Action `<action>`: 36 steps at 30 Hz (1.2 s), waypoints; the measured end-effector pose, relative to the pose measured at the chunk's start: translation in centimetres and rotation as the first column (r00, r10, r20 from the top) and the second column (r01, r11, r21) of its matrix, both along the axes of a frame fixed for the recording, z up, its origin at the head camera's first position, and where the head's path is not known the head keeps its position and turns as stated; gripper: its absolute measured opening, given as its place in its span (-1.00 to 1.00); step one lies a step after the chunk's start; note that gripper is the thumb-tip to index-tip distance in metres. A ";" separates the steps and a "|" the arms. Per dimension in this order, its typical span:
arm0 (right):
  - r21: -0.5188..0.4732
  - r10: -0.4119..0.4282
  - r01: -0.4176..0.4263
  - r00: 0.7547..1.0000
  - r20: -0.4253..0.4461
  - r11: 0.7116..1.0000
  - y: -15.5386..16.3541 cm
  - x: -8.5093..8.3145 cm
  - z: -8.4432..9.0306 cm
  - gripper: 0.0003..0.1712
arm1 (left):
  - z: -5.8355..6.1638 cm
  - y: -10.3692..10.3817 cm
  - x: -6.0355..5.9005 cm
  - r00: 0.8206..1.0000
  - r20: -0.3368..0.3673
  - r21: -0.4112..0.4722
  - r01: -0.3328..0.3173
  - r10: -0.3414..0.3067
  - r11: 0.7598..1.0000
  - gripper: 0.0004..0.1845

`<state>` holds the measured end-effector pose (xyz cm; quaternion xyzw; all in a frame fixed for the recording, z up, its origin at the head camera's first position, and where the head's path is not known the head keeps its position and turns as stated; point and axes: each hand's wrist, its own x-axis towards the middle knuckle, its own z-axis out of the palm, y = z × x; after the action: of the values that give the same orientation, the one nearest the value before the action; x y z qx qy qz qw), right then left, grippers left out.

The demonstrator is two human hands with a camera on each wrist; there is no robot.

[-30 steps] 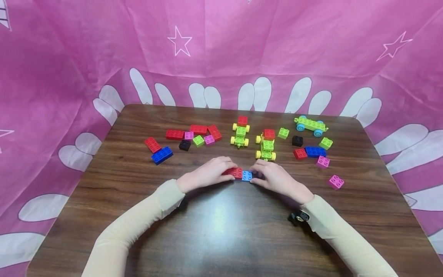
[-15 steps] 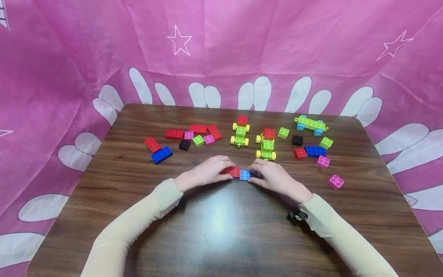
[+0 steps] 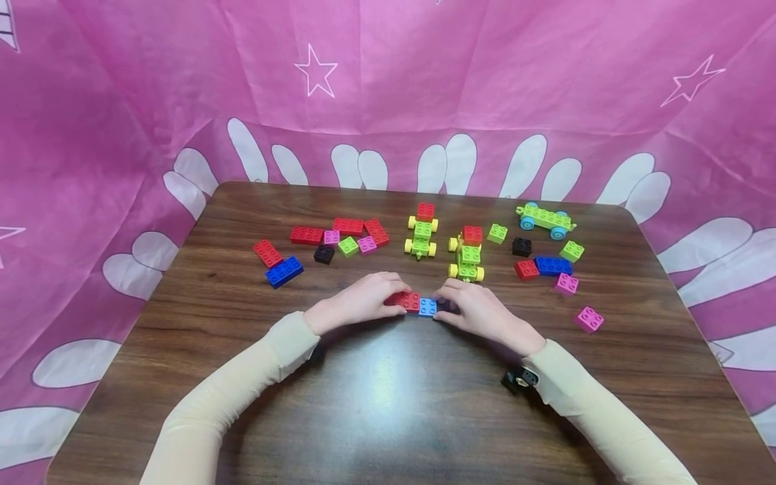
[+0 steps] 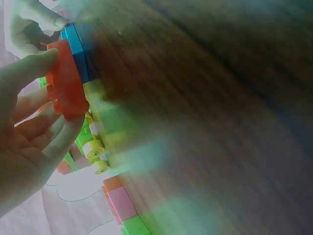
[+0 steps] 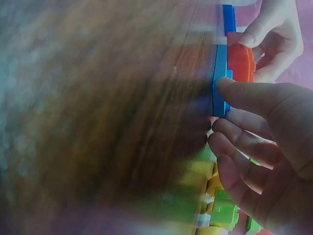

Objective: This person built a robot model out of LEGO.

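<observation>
Both hands meet at the middle of the brown table [image 3: 388,404]. My left hand [image 3: 358,304] grips a red brick [image 3: 407,300] between thumb and fingers; the left wrist view shows this red brick [image 4: 66,83] sitting on a blue plate [image 4: 78,54]. My right hand [image 3: 479,310] pinches the other end of the light blue plate [image 3: 428,307], thumb on its edge. In the right wrist view the blue plate [image 5: 220,81] lies flat on the wood with the red brick [image 5: 239,61] on top.
Loose bricks lie in a row behind the hands: red, pink, black and blue ones [image 3: 285,269] at left, two green wheeled builds [image 3: 421,232] in the middle, a green wheeled plate [image 3: 544,219] and more bricks at right. Pink cloth [image 3: 388,81] walls the table.
The hands and the red and blue pieces have slid a little to the left on the table; the grip looks the same.
</observation>
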<state>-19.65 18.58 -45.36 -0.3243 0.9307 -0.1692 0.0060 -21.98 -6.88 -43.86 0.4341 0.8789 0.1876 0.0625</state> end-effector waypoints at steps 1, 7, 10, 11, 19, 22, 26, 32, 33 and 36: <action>-0.001 0.003 -0.003 1.000 -0.002 1.000 0.0 0.0 0.0 -0.68 | 0.0 0.0 0.0 1.000 0.002 -0.001 -0.001 0.001 1.000 -0.58; -0.030 0.013 -0.013 1.000 -0.020 0.999 0.1 0.0 -0.1 -0.67 | 0.1 0.1 -0.1 1.000 0.013 -0.007 0.000 0.000 1.000 -0.58; -0.028 0.011 -0.011 1.000 -0.015 1.000 0.1 0.0 -0.1 -0.68 | 0.2 0.1 -0.2 1.000 0.024 -0.012 0.001 -0.001 1.000 -0.58; -0.024 0.008 -0.008 1.000 -0.011 1.000 0.1 0.0 -0.1 -0.68 | 0.2 0.1 -0.2 1.000 0.028 -0.016 0.001 -0.001 1.000 -0.57; -0.017 0.003 -0.003 1.000 0.016 1.000 0.0 0.0 0.0 -0.67 | 0.5 0.1 -0.4 0.998 0.062 -0.038 0.010 -0.008 0.999 -0.56; -0.019 0.003 -0.003 1.000 0.014 1.000 0.0 0.1 0.0 -0.67 | 0.7 0.0 -0.5 0.998 0.061 -0.030 0.023 -0.022 0.999 -0.55; -0.012 -0.006 0.006 1.000 0.025 1.000 0.0 0.1 0.1 -0.67 | 1.3 -0.5 -0.9 0.998 0.064 -0.005 0.028 -0.028 1.000 -0.49; -0.003 -0.011 0.011 1.000 0.028 1.000 0.0 0.1 0.0 -0.67 | 2.7 -2.1 -2.0 0.998 0.060 0.016 -0.014 0.013 1.000 -0.46; -0.003 -0.012 0.012 1.000 0.026 1.000 0.0 0.1 0.0 -0.67 | 2.9 -2.4 -2.3 0.998 0.061 0.018 -0.030 0.029 0.999 -0.46; -0.002 -0.014 0.014 1.000 0.018 1.000 0.0 0.1 0.0 -0.68 | 3.6 -3.3 -3.0 0.995 0.066 0.035 -0.080 0.078 0.996 -0.47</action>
<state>-19.54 18.59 -45.36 -0.3165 0.9326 -0.1731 0.0128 -24.99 -10.20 -40.23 0.3938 0.8892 0.2205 0.0752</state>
